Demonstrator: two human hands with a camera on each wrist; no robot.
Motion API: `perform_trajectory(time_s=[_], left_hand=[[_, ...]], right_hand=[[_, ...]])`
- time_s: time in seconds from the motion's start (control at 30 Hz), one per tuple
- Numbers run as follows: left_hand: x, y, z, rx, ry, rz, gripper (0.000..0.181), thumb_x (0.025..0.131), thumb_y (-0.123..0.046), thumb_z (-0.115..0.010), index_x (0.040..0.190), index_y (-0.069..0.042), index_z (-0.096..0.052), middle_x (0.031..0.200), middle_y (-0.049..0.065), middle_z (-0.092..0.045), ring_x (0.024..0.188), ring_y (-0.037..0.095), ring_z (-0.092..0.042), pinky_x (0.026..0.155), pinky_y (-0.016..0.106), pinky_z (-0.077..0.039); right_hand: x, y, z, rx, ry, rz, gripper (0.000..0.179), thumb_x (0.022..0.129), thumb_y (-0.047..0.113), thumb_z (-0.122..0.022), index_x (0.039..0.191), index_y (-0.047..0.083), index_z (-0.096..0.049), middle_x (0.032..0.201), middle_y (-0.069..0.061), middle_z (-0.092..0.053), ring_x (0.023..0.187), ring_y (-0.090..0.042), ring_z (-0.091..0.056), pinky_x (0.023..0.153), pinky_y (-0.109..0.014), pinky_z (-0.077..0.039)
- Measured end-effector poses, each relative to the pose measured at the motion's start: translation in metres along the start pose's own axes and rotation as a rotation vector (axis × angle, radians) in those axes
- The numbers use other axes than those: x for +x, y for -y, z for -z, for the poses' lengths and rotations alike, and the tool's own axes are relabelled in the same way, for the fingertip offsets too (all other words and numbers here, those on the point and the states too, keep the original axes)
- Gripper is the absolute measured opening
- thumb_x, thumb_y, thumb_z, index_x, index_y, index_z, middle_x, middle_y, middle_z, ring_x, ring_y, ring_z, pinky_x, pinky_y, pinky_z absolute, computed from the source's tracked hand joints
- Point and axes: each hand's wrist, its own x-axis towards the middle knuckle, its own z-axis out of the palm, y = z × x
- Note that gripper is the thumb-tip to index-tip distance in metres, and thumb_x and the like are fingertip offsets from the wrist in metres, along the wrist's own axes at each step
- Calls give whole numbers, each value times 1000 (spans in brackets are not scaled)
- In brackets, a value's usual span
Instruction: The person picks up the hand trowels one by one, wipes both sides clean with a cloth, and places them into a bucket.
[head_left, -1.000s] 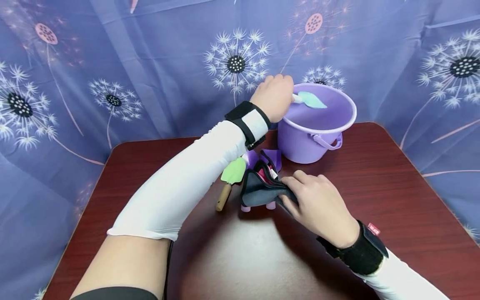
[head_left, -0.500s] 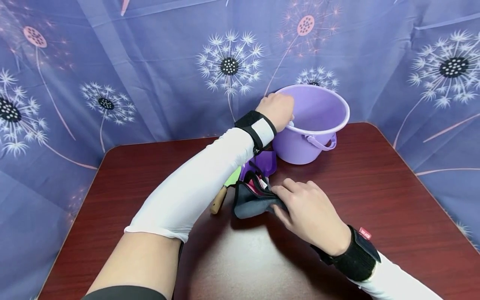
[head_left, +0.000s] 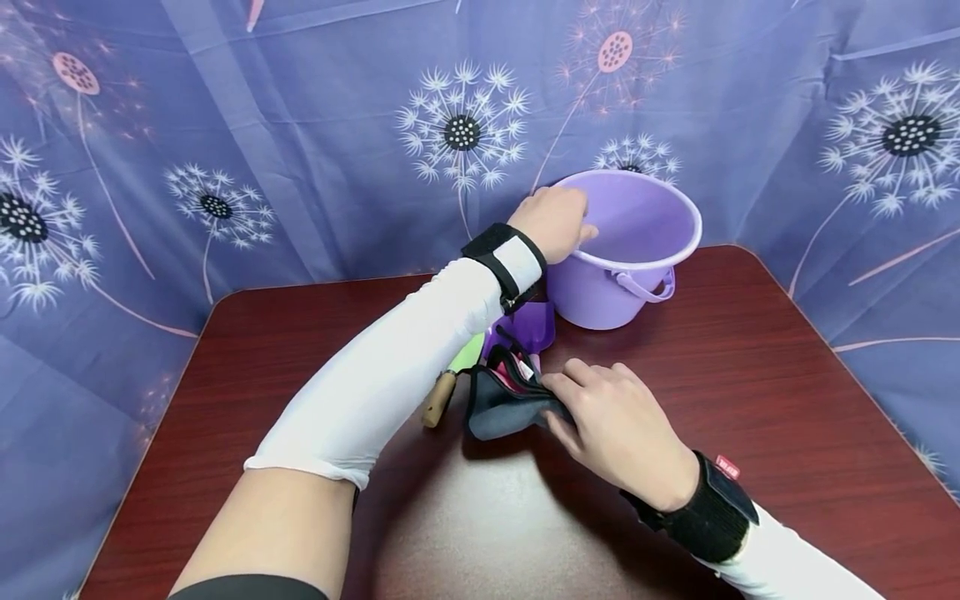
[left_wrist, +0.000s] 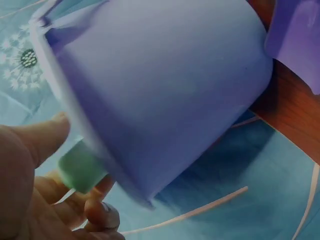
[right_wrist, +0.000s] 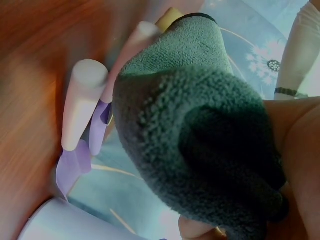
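The red tag (head_left: 727, 467) at your right wrist bears white lettering too small to read. Your right hand (head_left: 615, 429) pinches fuzzy gray cloth (head_left: 502, 415) edged in black. Your left hand (head_left: 551, 222) is loosely spread at the smooth purple bucket (head_left: 594, 293), thumb clear of a blocky pale green handle end (left_wrist: 82, 167). Between your hands lie a wooden-handled trowel (head_left: 437, 402) and purple shovel (head_left: 532, 325).

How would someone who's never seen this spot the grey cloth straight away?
Start at the purple bucket at the back of the table. Nearer the viewer, the right hand grips the grey cloth. Unlike the purple scoops and green trowel near it, it is fuzzy with black edging.
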Motion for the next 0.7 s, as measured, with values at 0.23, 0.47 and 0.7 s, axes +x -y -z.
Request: perform_trajectory(time_s=[0.23, 0.47, 0.7], left_hand=[[-23, 10, 23, -50, -39, 47, 53, 100, -54, -48, 139, -18, -50, 134, -2, -50, 121, 21, -48, 99, 31, -39], [-53, 27, 43, -72, -133, 73, 56, 100, -55, -46, 141, -17, -49, 133, -1, -51, 123, 16, -46, 104, 27, -31], [-100, 46, 48, -174, -202, 128, 56, 101, -51, -48, 143, -14, -49, 138, -1, -50, 128, 15, -43, 104, 26, -31]], right_hand=[[3, -4, 1, 10, -1, 4, 29, 82, 28, -69, 105, 10, -70, 83, 3, -52, 65, -18, -55, 58, -34, -36], [9, -10, 3, 16, -28, 7, 30, 83, 28, -69, 107, 10, -70, 81, 4, -50, 62, -17, -51, 57, -34, -36], [17, -20, 7, 32, -73, 9, 29, 83, 23, -69, 107, 6, -69, 84, -1, -54, 64, -22, -53, 61, -41, -45]])
